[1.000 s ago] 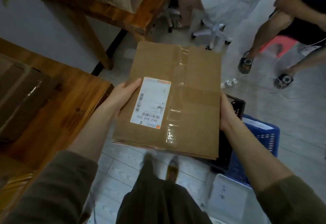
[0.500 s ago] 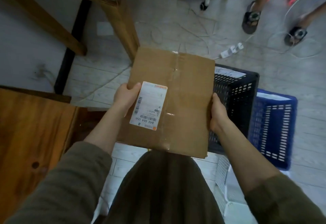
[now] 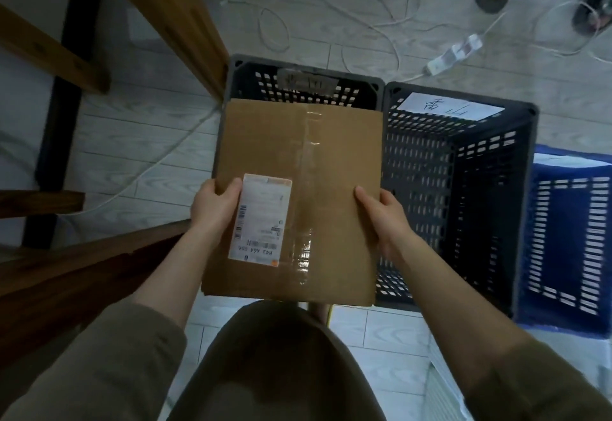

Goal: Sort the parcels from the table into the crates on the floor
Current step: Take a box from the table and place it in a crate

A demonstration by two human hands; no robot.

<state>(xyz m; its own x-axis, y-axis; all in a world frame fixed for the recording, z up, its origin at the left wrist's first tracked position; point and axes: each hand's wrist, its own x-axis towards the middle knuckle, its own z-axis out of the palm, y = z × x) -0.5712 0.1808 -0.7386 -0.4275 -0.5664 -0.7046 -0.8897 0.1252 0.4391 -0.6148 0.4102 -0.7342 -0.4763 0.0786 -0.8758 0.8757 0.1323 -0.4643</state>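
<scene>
The pale plank floor (image 3: pixel 139 142) is matte and wood-grained. To the left of the left hand (image 3: pixel 212 208) runs the dark, glossy edge of a wooden table (image 3: pixel 66 275). Three perforated plastic crates stand side by side. The first dark crate (image 3: pixel 298 69) is straight ahead of both hands. The second dark crate (image 3: pixel 463 188) is just right of the right hand (image 3: pixel 387 218) and has a white handwritten sheet on its far rim. The blue crate (image 3: pixel 569 238) is farther right.

One flat, rectangular cardboard parcel (image 3: pixel 341 162) sits between the hands, over the first dark crate, hiding most of its opening. Its smooth brown face carries one shiny clear tape strip (image 3: pixel 308 188) down the middle. One white shipping label (image 3: pixel 261 218) with barcodes lies beside the left thumb. Each hand grasps a side edge, thumb on top, fingers hidden beneath. Beyond the crates, one white power strip (image 3: pixel 453 54) lies among loose cables.
</scene>
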